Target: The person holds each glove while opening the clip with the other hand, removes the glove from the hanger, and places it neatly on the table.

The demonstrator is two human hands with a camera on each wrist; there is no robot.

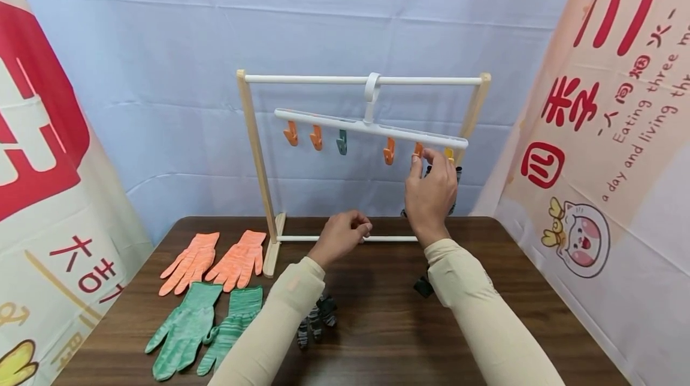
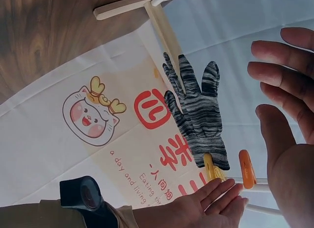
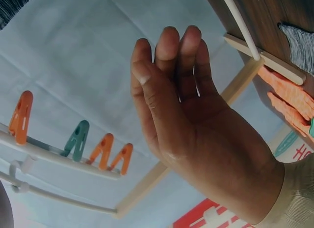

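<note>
A white hanger (image 1: 318, 118) hangs tilted, its right end lower, with several orange, green and yellow clips. My right hand (image 1: 431, 194) is raised at its right part, fingertips beside an orange clip (image 2: 248, 169) and the yellow clip (image 2: 208, 164). In the left wrist view its fingers look relaxed and do not close round either clip. A black-and-grey striped glove (image 2: 203, 117) hangs fingers down from the yellow clip, mostly behind my right hand in the head view. My left hand (image 1: 342, 236) hovers lower, near the rack's bottom bar, fingers loosely bent, nothing held.
A wooden rack (image 1: 253, 152) with white bars carries the hanger. On the table's left lie two orange gloves (image 1: 237, 263) and two green gloves (image 1: 185, 332). Another striped glove (image 1: 315, 323) lies partly behind my left sleeve. Printed cloths hang at both sides.
</note>
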